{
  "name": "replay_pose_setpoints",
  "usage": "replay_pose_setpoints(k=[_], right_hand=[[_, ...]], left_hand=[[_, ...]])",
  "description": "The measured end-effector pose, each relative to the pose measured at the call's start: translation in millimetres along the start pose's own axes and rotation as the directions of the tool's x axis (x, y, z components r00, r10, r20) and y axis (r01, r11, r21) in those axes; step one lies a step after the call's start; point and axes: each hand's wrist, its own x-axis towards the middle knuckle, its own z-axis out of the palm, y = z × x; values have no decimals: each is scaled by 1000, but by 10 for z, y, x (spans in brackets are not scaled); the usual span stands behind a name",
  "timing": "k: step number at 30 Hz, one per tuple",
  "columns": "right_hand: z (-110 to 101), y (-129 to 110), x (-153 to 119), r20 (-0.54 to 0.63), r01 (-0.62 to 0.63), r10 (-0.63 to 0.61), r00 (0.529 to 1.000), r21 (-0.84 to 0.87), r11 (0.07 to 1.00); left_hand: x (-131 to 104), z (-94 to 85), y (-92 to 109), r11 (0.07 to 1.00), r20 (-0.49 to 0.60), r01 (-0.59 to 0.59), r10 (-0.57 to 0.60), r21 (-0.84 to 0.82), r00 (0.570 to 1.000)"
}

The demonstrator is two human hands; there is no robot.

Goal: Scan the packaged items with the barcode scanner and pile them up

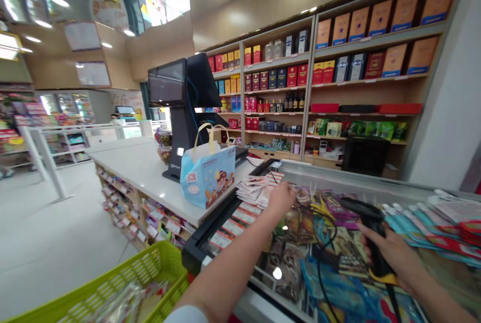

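Note:
My right hand (391,253) is wrapped round the handle of a black and yellow barcode scanner (376,228), held above the glass-topped counter. From the scanner's base a black cable (319,273) loops over the glass. My left hand (281,198) reaches forward with curled fingers, beside a pile of white and red packets (253,190). What those fingers hold, if anything, is hidden; the cable passes close to them. Just beyond that pile, a blue cartoon-printed carrier bag (208,175) with cream handles stands upright on the white counter.
A green basket (165,258) with some packaged goods sits at the lower left. Behind the bag stands a black checkout terminal (184,112). Blue and red pouches (432,223) lie on the right of the glass. Shelves of boxed goods (278,80) line the back wall.

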Motion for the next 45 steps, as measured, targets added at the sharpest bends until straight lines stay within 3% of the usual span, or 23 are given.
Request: replay_pose_setpoints(k=[2,3,5,9,12,15,22,24,26,28,30,32,35,39,45], right_hand=[[63,24,-27,60,-34,31,998,34,999],[91,37,-43,34,-31,30,999,34,999],[137,58,-77,96,-42,39,995,24,999],[180,40,-145,106,2,-9,994,61,998],[180,-14,-184,124,35,-45,991,76,996],[184,-79,-219,113,28,-37,993,73,997],[216,-124,-256,122,-1,-9,992,88,996],[224,-110,-242,131,-24,9,991,113,993],[249,-124,-223,140,-49,27,990,154,987],[310,-182,-202,167,-59,29,985,177,982],[411,-267,-180,214,-51,11,977,181,982],[539,-340,-156,266,-23,-28,964,190,982],[718,-355,-123,287,20,-88,954,232,973],[820,-251,-149,309,14,-82,948,216,976],[806,-237,-284,310,-3,-46,950,155,988]], left_hand=[[-2,-36,-47,959,23,-83,80,272,997],[-7,-70,-83,897,28,-128,129,423,991],[-33,-125,-151,810,37,-175,187,560,982],[-124,-136,-137,741,122,-179,131,647,984],[-125,-151,-28,727,104,-122,70,676,992],[-27,-242,34,715,50,-58,32,697,998],[297,-515,16,576,100,-39,-74,817,992],[346,-532,-4,627,127,-44,-87,778,988],[364,-499,-40,752,111,-40,-44,658,993],[356,-415,-95,900,50,-39,19,434,999],[331,-298,-167,983,14,-47,45,177,999],[305,-180,-244,999,29,-40,41,-15,999],[282,-61,-329,987,47,-10,18,-163,999],[247,-11,-328,979,33,-7,14,-206,999],[109,50,-210,970,34,-57,67,-234,997]])
